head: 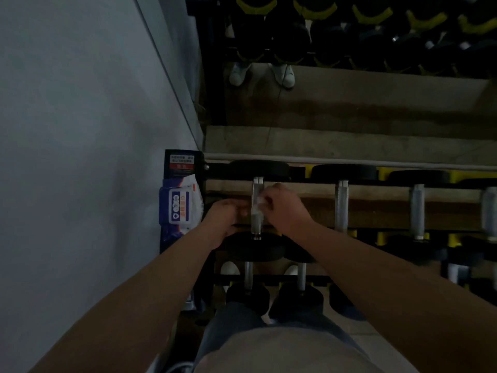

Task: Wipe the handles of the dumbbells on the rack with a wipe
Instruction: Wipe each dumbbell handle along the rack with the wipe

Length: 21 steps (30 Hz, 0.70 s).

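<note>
The person stands at the left end of the rack (376, 193), both hands on the first dumbbell (259, 169) of the top tier. The right hand (285, 208) pinches a pale wipe (260, 203) against the handle (256, 224), probably to wrap it round the bar. The left hand (224, 219) curls in from the other side; whether its fingers grip the wipe or only steady it cannot be told. The handle's long axis runs straight away from the person, parallel to its neighbours. A pack of wipes (180, 208) sits just left, within reach.
</note>
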Tool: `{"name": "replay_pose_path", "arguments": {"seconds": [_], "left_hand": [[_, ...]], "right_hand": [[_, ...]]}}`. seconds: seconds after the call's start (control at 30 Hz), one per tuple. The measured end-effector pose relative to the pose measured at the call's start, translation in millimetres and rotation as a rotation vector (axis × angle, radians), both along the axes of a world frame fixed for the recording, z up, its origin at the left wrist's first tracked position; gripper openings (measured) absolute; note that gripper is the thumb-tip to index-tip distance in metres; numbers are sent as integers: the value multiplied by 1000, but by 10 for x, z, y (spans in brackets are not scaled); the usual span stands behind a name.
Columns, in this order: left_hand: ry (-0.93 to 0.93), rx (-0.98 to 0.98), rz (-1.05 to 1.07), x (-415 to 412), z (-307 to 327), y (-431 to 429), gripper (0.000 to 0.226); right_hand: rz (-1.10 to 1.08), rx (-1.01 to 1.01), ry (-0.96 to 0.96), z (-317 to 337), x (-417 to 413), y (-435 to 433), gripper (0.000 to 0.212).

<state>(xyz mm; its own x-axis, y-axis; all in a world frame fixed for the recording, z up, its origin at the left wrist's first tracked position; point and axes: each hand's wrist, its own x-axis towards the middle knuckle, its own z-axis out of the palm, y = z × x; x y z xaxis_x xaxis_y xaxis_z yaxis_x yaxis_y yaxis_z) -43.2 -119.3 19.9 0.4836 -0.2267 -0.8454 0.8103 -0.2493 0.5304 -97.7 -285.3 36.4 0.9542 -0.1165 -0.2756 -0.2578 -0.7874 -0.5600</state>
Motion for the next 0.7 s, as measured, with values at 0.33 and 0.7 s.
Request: {"name": "replay_pose_path", "arguments": {"seconds": [0.33,0.7], "left_hand": [[-42,72,-156,-2,32,20,21],[-58,115,-281,-26,-26,70,24]], "right_hand": [[-284,148,332,-59,-7,116,19],[-804,705,331,-272,304,-80,18]]}}
